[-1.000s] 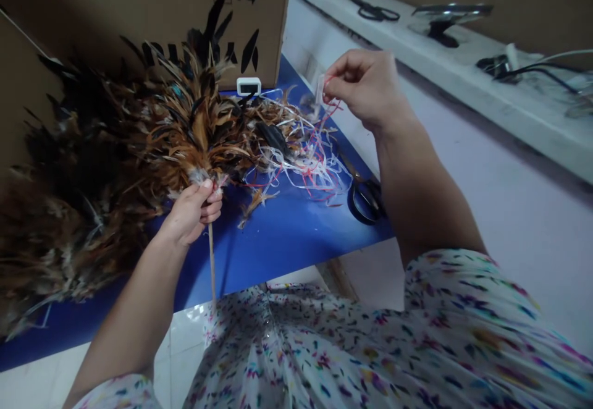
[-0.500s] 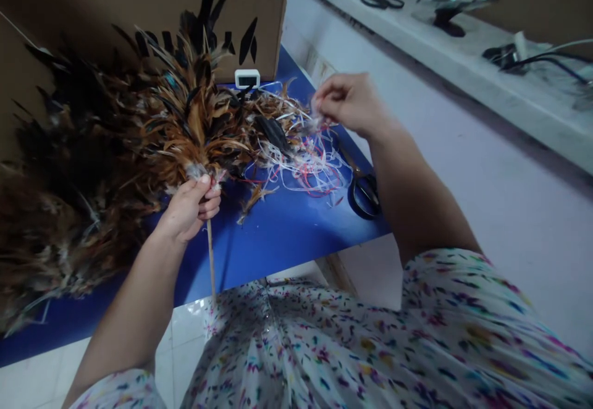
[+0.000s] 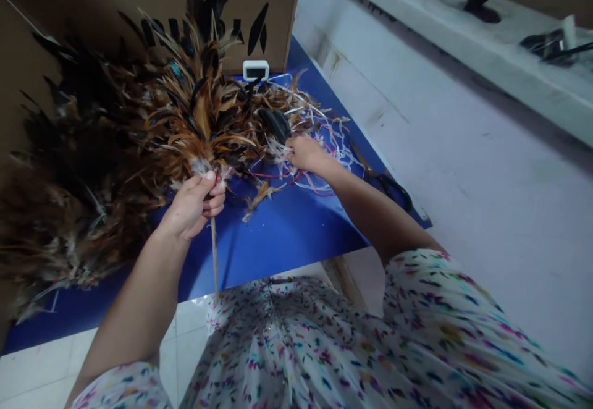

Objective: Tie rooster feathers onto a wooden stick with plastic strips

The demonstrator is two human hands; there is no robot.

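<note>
My left hand [image 3: 192,205] is wrapped round the top of the thin wooden stick of a feather duster [image 3: 201,115]. Brown and black feathers fan upward above that fist, and the bare stick [image 3: 214,254] hangs below it. At the base of the feathers, a red strand runs off to the right. My right hand [image 3: 306,154] is closed at the loose feathers, its fingertips pinching the whitish, fluffy base of a dark feather [image 3: 276,126]. White and pink plastic strings [image 3: 340,143] lie tangled beside and behind that hand.
More feathers [image 3: 69,211] are heaped on the left of the blue table [image 3: 273,236]. Scissors [image 3: 389,186] lie near its right edge. A small white digital timer [image 3: 256,70] stands before a cardboard box [image 3: 157,1]. A wall ledge [image 3: 486,44] on the right carries cables and another pair of scissors.
My right hand has come down and left from above the strings, where it held a red strand, to the dark feather. My left hand keeps its grip on the stick.
</note>
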